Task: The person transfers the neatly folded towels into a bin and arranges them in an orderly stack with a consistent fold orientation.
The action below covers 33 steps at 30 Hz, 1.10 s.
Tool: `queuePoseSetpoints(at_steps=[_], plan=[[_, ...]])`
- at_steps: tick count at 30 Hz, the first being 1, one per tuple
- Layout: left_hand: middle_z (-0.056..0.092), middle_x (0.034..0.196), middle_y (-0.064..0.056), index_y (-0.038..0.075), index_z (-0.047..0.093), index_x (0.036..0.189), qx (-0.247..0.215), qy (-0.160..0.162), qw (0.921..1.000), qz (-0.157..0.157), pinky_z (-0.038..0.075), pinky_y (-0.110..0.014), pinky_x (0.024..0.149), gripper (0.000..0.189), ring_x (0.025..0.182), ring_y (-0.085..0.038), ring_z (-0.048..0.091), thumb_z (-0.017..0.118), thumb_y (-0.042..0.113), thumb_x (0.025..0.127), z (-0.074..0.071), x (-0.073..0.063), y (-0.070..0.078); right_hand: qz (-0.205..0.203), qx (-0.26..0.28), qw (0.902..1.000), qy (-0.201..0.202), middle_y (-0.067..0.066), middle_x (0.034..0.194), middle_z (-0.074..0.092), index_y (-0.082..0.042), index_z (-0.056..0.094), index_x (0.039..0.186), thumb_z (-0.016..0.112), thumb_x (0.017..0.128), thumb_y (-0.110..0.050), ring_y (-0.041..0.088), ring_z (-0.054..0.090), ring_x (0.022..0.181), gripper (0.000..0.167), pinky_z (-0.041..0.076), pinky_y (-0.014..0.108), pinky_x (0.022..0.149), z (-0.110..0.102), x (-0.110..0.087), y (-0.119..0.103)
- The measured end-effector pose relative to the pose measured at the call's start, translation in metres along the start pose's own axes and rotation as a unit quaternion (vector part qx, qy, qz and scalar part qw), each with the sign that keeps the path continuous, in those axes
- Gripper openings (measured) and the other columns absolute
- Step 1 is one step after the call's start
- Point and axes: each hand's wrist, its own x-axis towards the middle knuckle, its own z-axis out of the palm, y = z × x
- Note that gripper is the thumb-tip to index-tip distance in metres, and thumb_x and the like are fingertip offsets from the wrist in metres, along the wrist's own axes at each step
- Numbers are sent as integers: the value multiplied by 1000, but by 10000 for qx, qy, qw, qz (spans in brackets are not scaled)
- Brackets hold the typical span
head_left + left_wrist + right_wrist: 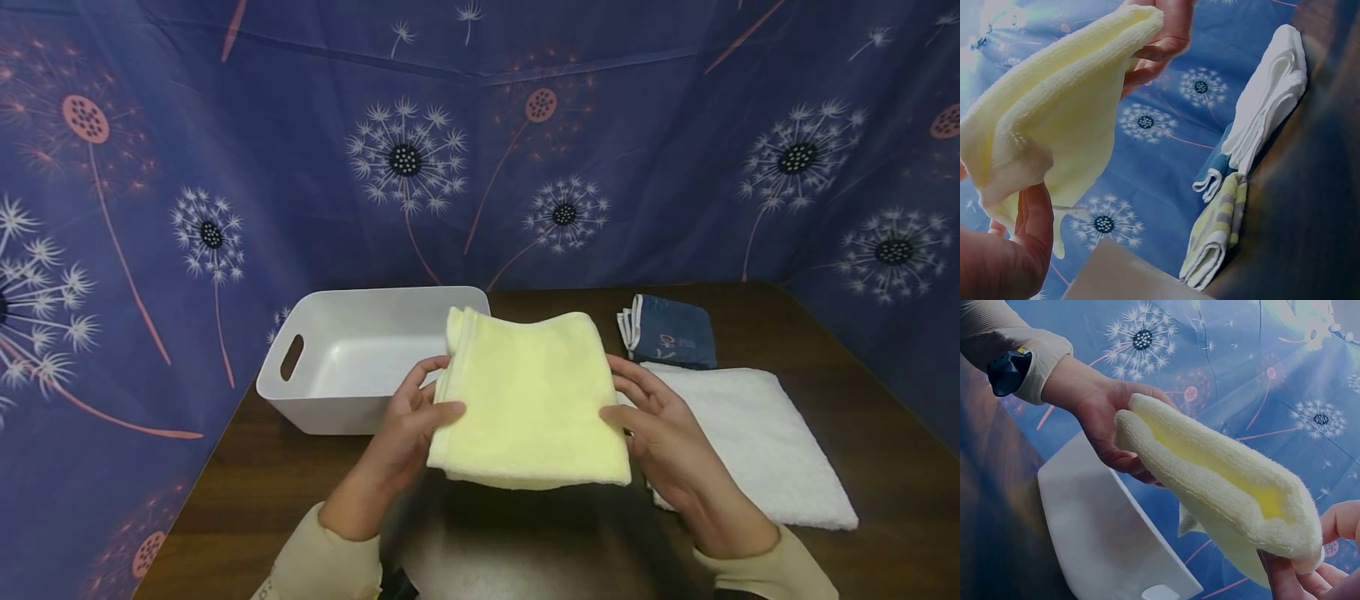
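A folded pale yellow towel [532,400] hangs in the air above the table, held at both sides. My left hand [408,433] pinches its left edge, thumb on the front face and fingers behind. On the opposite edge, my right hand [667,437] grips it the same way. The right wrist view shows the yellow towel [1210,475] from its folded side, with a gap between the layers. In the left wrist view, the yellow towel [1066,119] droops between the two hands.
A white bin [322,412] with a handle slot stands behind on the left. At right lie a folded white towel [757,446] and a dark blue towel [678,329]. A yellow-and-grey striped towel [1216,222] shows in the left wrist view. Patterned blue cloth [300,167] surrounds the table.
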Motion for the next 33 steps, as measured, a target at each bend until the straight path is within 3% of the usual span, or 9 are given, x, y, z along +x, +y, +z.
queuePoseSetpoints(at_steps=[11, 26, 33], plan=[[54, 108, -13, 7, 33, 128, 125, -10, 9999, 39, 54, -36, 67, 52, 82, -21, 63, 54, 0, 81, -8, 2, 14, 40, -125, 9999, -9, 12, 128, 43, -7, 30, 142, 58, 87, 1, 22, 51, 106, 62, 52, 39, 76, 11, 8, -9], [54, 107, -12, 10, 32, 129, 99, 160, 9998, 46, 54, -35, 66, 50, 81, -20, 63, 49, -2, 84, -18, 6, 28, -26, 56, 10000, -52, 8, 122, 49, -7, 33, 141, 57, 85, 4, 20, 54, 104, 61, 53, 37, 74, 27, 19, -18], [55, 106, -11, 10, 33, 128, 72, 79, 9998, 147, 55, -35, 65, 48, 80, -20, 64, 48, -4, 84, -21, 7, 35, 4, 35, 9999, -103, 10, 127, 46, -7, 32, 141, 55, 86, 4, 21, 53, 106, 61, 53, 36, 75, 32, 23, -21]])
